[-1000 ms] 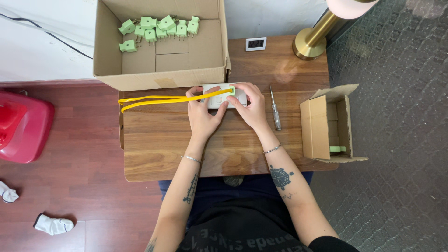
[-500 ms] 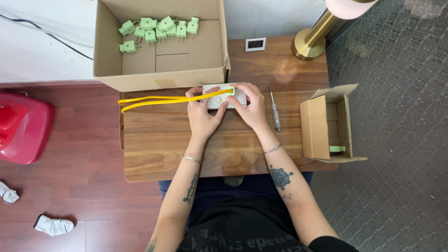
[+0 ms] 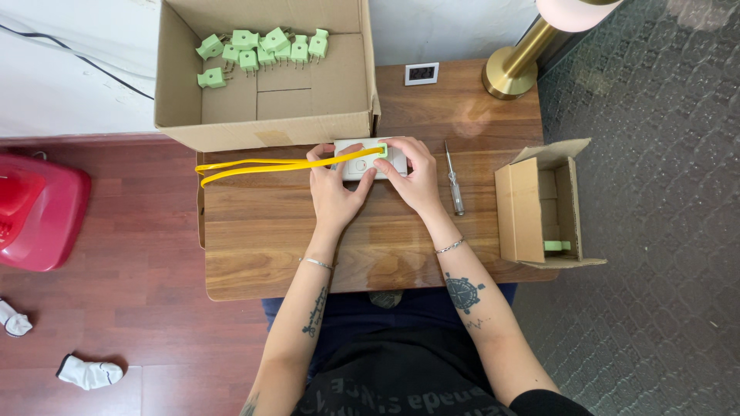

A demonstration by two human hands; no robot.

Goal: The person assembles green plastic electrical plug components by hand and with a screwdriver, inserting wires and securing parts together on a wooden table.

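Wooden tabletop [image 3: 270,239] is carrying a big box [image 3: 262,115] of green plugs [image 3: 262,50], a screwdriver [image 3: 455,181] and a small box [image 3: 543,204]. Both forearms are reaching forward, wrists angled inward. The left hand [image 3: 333,192] and right hand [image 3: 416,181] are gripping a white socket [image 3: 368,160] between their fingers at the far edge. Its long axis is lying left-right, and a yellow cable [image 3: 270,165] is trailing left.
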